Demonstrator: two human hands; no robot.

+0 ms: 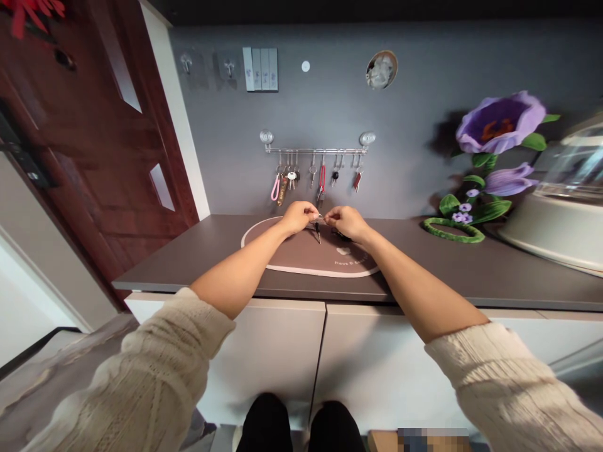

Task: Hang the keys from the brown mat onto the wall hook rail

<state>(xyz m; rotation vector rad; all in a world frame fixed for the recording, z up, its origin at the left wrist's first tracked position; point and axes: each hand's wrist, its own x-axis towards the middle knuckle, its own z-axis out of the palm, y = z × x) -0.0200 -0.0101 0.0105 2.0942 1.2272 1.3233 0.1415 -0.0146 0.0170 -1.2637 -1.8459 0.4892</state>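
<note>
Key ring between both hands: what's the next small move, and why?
Probably brace with the left hand and let the right hand pry the key ring open a little. Both hands pinch it from either side, low over the oval mat, with a dark key dangling below, so anything slipping off would likely land on the mat.

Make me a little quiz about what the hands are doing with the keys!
1. True or false: the left hand and right hand both pinch the key ring above the oval mat.
2. Where does the key rack hang? A on the door, B on the grey wall, C on the countertop.
3. Fill in: the big flower on the right is coloured ____.
Key: 1 true; 2 B; 3 purple.
</note>
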